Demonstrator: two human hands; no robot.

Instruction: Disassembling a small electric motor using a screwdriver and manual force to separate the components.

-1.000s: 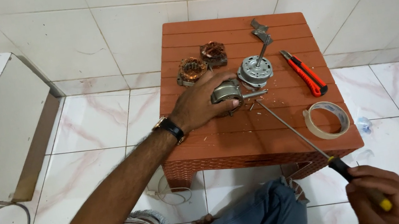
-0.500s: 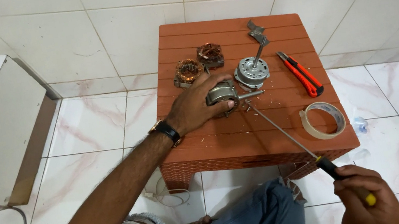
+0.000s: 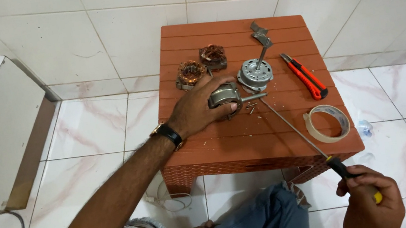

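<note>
the left hand [image 3: 197, 110] is closed over a grey metal motor cover [image 3: 225, 96], pinning it to the table [image 3: 251, 139]; a short shaft pokes out of the cover to the right. the right hand [image 3: 369, 201] is wrapped tight round the black-and-yellow handle of a long screwdriver [image 3: 294, 131], whose thin steel shank runs up and left to the cover, its tip just beside the shaft. since half a second ago the right hand sits slightly lower in view and the shank lies a little steeper; the left hand has not let go of the cover.

just right of the grip, a few small screws [image 3: 250, 107] lie loose among pale crumbs. just beyond the cover stands a round ribbed motor body [image 3: 255, 73] with its own shaft pointing up. left of that sit two copper coils [image 3: 190, 72], wound and shiny. further right lie one orange cutter [image 3: 305, 75] and one tape roll [image 3: 327, 123], a flat translucent ring. the table is brown slatted plastic with woven-look sides, on a glossy marbled tile floor [image 3: 91, 138].
</note>
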